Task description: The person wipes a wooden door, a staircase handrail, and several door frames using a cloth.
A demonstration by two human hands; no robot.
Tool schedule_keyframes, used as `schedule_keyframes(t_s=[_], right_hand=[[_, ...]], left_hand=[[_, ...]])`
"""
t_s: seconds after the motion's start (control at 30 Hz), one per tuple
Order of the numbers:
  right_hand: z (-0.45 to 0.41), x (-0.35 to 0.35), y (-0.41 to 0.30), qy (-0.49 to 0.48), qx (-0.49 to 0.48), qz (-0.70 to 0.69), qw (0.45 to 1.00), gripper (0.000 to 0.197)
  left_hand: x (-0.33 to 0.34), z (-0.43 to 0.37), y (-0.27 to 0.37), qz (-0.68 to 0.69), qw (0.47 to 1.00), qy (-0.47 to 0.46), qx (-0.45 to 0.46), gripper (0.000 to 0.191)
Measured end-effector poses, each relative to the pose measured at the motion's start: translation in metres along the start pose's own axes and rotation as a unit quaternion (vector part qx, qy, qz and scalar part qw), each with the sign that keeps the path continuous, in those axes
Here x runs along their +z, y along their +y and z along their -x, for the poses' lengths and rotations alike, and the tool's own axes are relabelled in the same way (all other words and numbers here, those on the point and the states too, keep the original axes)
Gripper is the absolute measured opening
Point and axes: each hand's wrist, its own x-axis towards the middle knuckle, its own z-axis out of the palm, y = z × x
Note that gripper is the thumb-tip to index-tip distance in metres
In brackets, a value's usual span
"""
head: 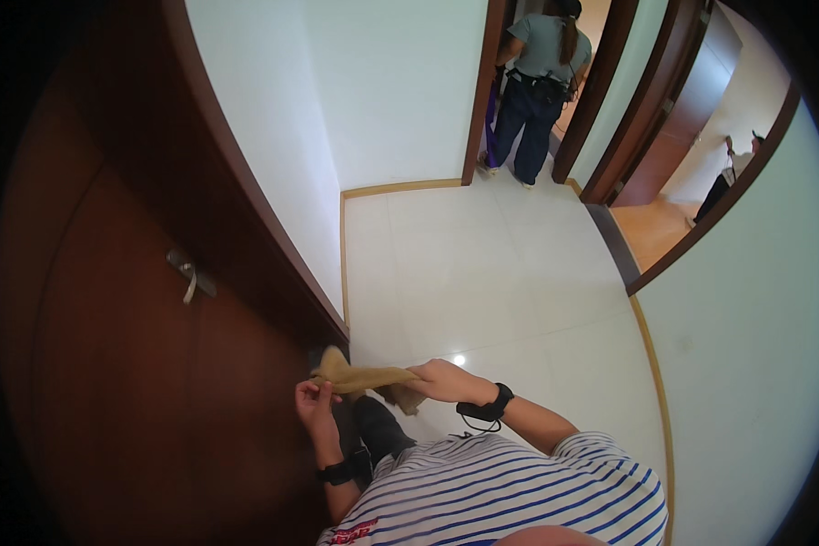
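A tan cloth [372,379] is stretched between my two hands, low in the middle of the view. My left hand [316,401] pinches one end of it, near the dark wooden door. My right hand [447,381] is closed around the other end, and a darker fold hangs below it. Part of the cloth stands up in a peak just above my left fingers. Both of my wrists wear black bands.
At my left is a brown wooden door [143,382] with a metal lever handle [191,276]. Pale floor tiles [478,273] lead to a doorway where a person [542,89] stands, facing away. Through another doorway on the right, a second person [723,177] is partly visible.
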Motion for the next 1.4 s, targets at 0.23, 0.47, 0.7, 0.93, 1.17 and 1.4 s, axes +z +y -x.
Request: schedule_keyframes(t_s=[0.23,0.47,0.7,0.93,1.17,1.4], right_hand=[[-0.193,-0.005,-0.032,0.186,-0.062,-0.274,0.941,0.038],[-0.285,-0.128,-0.134,0.381,-0.244,-0.142,0.88,0.056],[-0.332,-0.146,-0.161,0.488,-0.339,-0.063,0.802,0.069],[-0.429,-0.101,-0.148,0.634,-0.401,0.054,0.659,0.073],[-0.45,-0.051,-0.099,0.676,-0.364,0.177,0.616,0.068],[-0.433,0.001,-0.013,0.511,-0.346,0.104,0.78,0.055]], left_hand=[[-0.03,-0.176,0.076,-0.297,0.924,-0.067,0.231,0.02],[0.075,-0.34,0.231,-0.347,0.734,-0.035,0.582,0.024],[0.087,-0.388,0.224,-0.36,0.556,0.112,0.741,0.026],[0.077,-0.383,0.223,-0.344,0.563,0.044,0.751,0.023],[0.063,-0.376,0.19,-0.408,0.548,0.071,0.727,0.028],[0.042,-0.377,0.099,-0.556,0.332,0.014,0.761,0.019]])
